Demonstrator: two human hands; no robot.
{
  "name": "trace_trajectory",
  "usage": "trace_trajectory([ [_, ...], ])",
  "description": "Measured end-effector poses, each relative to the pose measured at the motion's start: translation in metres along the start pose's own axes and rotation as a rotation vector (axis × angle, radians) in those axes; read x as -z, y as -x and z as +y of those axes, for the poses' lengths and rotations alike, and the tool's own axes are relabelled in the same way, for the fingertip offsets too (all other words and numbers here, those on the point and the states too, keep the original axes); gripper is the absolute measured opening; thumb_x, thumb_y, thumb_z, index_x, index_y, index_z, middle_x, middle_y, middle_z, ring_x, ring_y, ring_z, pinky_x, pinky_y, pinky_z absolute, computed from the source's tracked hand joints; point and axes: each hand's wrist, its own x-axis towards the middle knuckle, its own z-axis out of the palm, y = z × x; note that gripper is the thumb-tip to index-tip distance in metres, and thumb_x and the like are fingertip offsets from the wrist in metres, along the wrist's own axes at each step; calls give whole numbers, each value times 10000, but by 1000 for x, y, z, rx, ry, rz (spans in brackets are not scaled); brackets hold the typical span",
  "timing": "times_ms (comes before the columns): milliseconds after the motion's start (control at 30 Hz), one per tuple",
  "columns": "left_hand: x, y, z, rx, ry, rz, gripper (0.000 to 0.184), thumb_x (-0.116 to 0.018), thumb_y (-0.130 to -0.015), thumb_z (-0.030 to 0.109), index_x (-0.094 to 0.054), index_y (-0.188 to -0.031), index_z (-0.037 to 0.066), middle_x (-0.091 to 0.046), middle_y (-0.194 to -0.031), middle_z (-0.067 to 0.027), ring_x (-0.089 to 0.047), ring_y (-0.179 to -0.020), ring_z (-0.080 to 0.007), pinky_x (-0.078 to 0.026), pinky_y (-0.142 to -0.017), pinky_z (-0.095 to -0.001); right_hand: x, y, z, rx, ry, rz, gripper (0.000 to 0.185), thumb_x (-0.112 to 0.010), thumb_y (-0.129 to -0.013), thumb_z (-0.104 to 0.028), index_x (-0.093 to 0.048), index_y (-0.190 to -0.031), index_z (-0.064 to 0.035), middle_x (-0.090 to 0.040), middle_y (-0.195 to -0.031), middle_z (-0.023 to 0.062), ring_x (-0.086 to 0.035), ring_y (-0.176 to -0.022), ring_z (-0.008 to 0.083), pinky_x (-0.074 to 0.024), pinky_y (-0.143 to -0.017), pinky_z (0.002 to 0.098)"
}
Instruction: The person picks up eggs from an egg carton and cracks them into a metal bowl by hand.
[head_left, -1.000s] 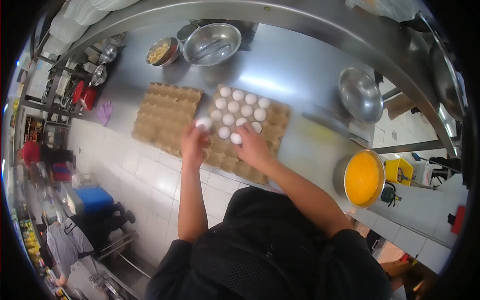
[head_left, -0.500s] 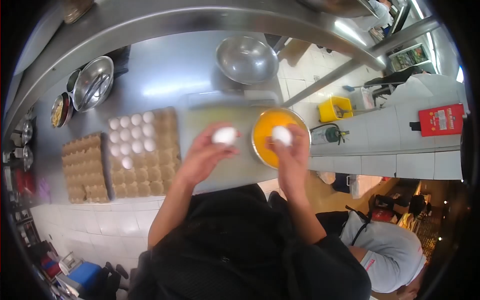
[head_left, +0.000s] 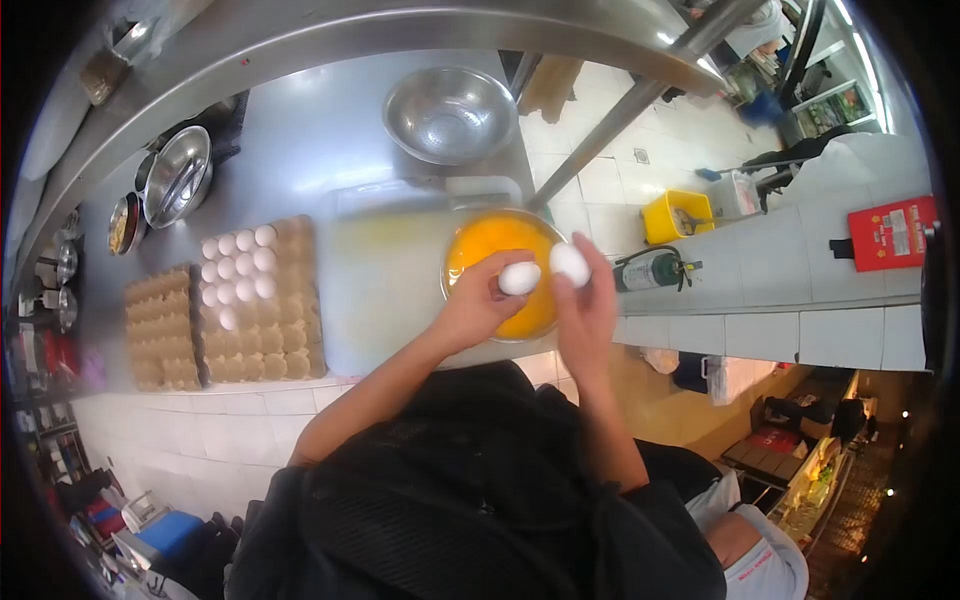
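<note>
My left hand (head_left: 475, 305) is closed around a white egg (head_left: 519, 278), held over the near left part of a metal bowl. Just right of it, my right hand (head_left: 588, 310) grips a second white egg (head_left: 570, 265) above the bowl's right rim. The two eggs are close together; I cannot tell if they touch. Yellow-orange yolks (head_left: 490, 237) fill much of the metal bowl (head_left: 446, 268) beneath. To the left, a cardboard egg tray (head_left: 293, 335) carries several white eggs in its far left part, its other cups bare.
A second cardboard tray (head_left: 160, 335) lies farther left. An upright metal post (head_left: 600, 130) and overhead rail stand beyond. On the steel counter are an empty steel bowl (head_left: 450, 115), a pale cutting board (head_left: 365, 325) and pans (head_left: 178, 178). Another person's grey clothing (head_left: 765, 560) shows lower right.
My left hand has moved right with its egg, from over the cutting board to above the yolk bowl, near the right hand's egg. The camera view has shifted somewhat.
</note>
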Motion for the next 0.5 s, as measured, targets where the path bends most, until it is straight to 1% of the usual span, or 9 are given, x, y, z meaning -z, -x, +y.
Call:
trace_trajectory([
  [33, -1, 2, 6, 20, -1, 38, 536, -667, -899, -68, -517, -1407, 11, -609, -1299, -83, -616, -1164, -162, -517, -1008, -312, 3, -4, 3, -210, -268, 66, 402, -589, -1017, -105, -515, -1406, -29, -607, -1228, 141, -623, -963, 183, -513, -781, 277],
  [67, -1, 3, 10, 38, -1, 75, 523, -681, -903, -42, -527, -1399, 19, -617, -1284, -77, -621, -1134, -149, -535, -970, -305, 8, -10, 1, -319, -321, 61, 326, -586, -1042, -188, -536, -1330, -45, -665, -1051, 97, -614, -806, 104, -494, -709, 226],
  [100, 3, 3, 11, 39, -7, 70, 523, -681, -903, -42, -527, -1399, 19, -617, -1284, -77, -621, -1134, -149, -535, -970, -305, 10, -13, 5, -319, -325, 68, 326, -586, -1042, -188, -536, -1330, -45, -665, -1051, 97, -614, -806, 104, -494, -709, 226],
  [167, 13, 4, 12, 93, -65, 138, 511, -698, -925, 46, -553, -1415, 51, -634, -1245, -72, -637, -1010, -114, -562, -809, -267, 10, -17, 15, -673, -721, -12, 264, -551, -1068, -292, -546, -1225, -79, -662, -846, 39, -576, -678, 61, -454, -628, 186],
  [300, 6, 4, 46, 98, -159, 152, 455, -723, -931, 138, -631, -1370, 65, -689, -1104, -60, -632, -859, -85, -538, -676, -230, 4, -17, 23, -703, -587, -262, 278, -514, -1080, -379, -537, -1133, -108, -638, -757, 13, -582, -660, 64, -440, -575, 189],
  [367, 4, 1, 50, 87, -214, 136, 391, -746, -923, 188, -705, -1294, 72, -720, -976, -50, -620, -775, -74, -505, -614, -218, -1, -19, 26, -669, -529, -287, 266, -564, -1062, -312, -530, -1198, -86, -649, -816, 26, -575, -667, 55, -428, -535, 196],
  [400, 5, 2, 49, 83, -220, 142, 391, -746, -923, 188, -705, -1294, 72, -720, -976, -50, -620, -775, -74, -505, -614, -218, -1, -20, 26, -662, -533, -292, 266, -564, -1062, -312, -530, -1198, -86, -649, -816, 26, -575, -667, 55, -428, -535, 196],
  [467, 8, 1, 42, 55, -307, 257, 352, -766, -910, 181, -736, -1235, 49, -742, -941, -52, -632, -799, -71, -518, -670, -221, -1, -20, 24, -460, -348, -294, 299, -657, -999, -162, -547, -1256, -58, -659, -962, 55, -601, -727, 64, -482, -579, 200],
  [500, 10, 0, 37, 53, -311, 259, 352, -766, -910, 181, -736, -1235, 49, -742, -941, -52, -632, -799, -71, -518, -670, -221, -2, -21, 24, -457, -351, -294, 299, -657, -999, -162, -547, -1256, -58, -659, -962, 55, -601, -727, 64, -482, -579, 200],
])
